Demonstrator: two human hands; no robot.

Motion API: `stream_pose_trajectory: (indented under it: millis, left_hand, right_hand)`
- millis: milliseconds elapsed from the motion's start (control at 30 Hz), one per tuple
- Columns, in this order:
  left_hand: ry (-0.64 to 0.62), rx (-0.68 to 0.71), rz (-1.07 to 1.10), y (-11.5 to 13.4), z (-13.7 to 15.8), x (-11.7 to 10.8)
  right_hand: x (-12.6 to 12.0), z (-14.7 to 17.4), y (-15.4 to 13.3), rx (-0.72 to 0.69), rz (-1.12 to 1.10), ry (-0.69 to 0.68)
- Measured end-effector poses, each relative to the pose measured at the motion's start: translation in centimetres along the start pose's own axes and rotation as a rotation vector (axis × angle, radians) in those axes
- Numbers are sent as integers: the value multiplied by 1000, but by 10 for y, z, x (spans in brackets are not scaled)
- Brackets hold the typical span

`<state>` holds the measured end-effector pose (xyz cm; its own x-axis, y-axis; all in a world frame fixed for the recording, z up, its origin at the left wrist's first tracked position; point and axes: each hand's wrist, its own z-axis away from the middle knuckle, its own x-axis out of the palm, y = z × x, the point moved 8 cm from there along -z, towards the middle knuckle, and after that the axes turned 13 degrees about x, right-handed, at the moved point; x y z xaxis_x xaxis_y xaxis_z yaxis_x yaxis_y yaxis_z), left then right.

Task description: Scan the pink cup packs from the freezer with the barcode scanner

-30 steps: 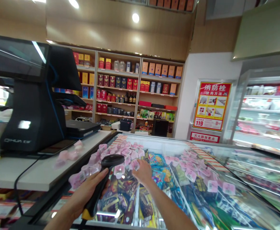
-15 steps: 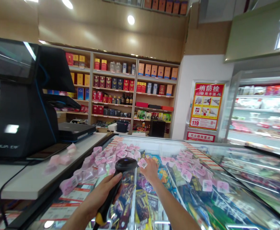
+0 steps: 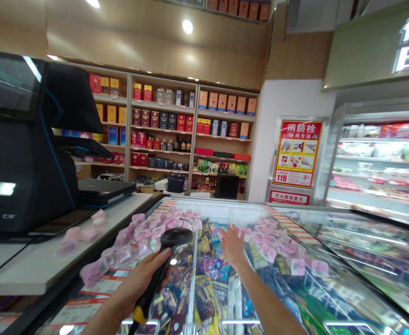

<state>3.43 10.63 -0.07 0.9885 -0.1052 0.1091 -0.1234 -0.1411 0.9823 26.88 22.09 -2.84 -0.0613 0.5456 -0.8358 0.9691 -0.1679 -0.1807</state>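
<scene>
My left hand [image 3: 145, 279] is wrapped round the handle of a black-and-yellow barcode scanner [image 3: 172, 238], its head pointing right and away from me. Beneath it is a glass-topped freezer [image 3: 194, 298] with colourful packets under the glass. My right hand [image 3: 233, 245] reaches over the glass, fingers spread, near the left edge of a pile of small pink plastic packs with barcode labels [image 3: 269, 239]. Whether its fingertips touch a pack is unclear. Another pile of the same pink packs [image 3: 141, 235] lies left of the scanner.
On the left a white counter [image 3: 23, 274] bears a black checkout terminal [image 3: 23, 158], a black cash-drawer-like box [image 3: 105, 190] and a few pink packs [image 3: 85, 232]. Shelves of boxed goods [image 3: 162, 121] line the back wall. A lit refrigerated case [image 3: 382, 163] stands at right.
My right hand has moved right, away from the scanner head, and its fingers have spread; the pink pack it held there is no longer seen in its grasp. The view has shifted slightly.
</scene>
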Motion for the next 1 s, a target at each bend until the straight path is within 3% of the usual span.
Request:
stream_pose_trajectory:
  millis: [233,333,433,600,800,900,1000]
  left_hand:
    - [-40,11,-2,5,1,-11]
    - [8,-5,-17,7,6,-24]
    - [105,3,9,10,10,-42]
    - [184,-8,31,9,14,-65]
    - [191,-14,28,12,26,-80]
    - [192,-17,23,14,32,-83]
    - [201,-23,39,14,33,-84]
  right_hand:
    - [10,-9,37,107,51,-34]
    - [7,-11,52,137,69,-16]
    - [0,-9,47,152,44,1]
    - [-18,13,-31,8,-175,26]
    - [-25,57,-141,-322,-523,-157]
    - [-18,70,-168,-387,-574,-243]
    - [-12,69,-172,-341,-586,-252]
